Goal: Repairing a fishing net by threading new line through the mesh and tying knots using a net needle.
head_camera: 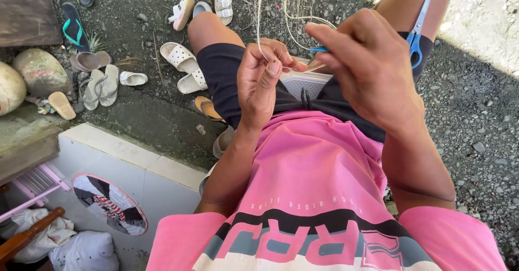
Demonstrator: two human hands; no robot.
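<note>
I sit in a pink shirt and dark shorts, with a fine pale fishing net [281, 3] hanging down over my lap. My left hand [259, 81] pinches strands of the net between thumb and fingers. My right hand [367, 60] is closed on a thin netting needle [311, 68] that points left toward the left hand, with pale twine looped from it. Blue-handled scissors [416, 33] lie on my right thigh, just behind the right hand.
Several sandals and flip-flops [181, 60] are scattered on the dark gravel ahead. Large rounded stones [40, 71] sit at the left. A white tiled ledge [135, 157] runs below my left elbow, with a pink rack [38, 182] and cloth bundles [81, 249] beyond it.
</note>
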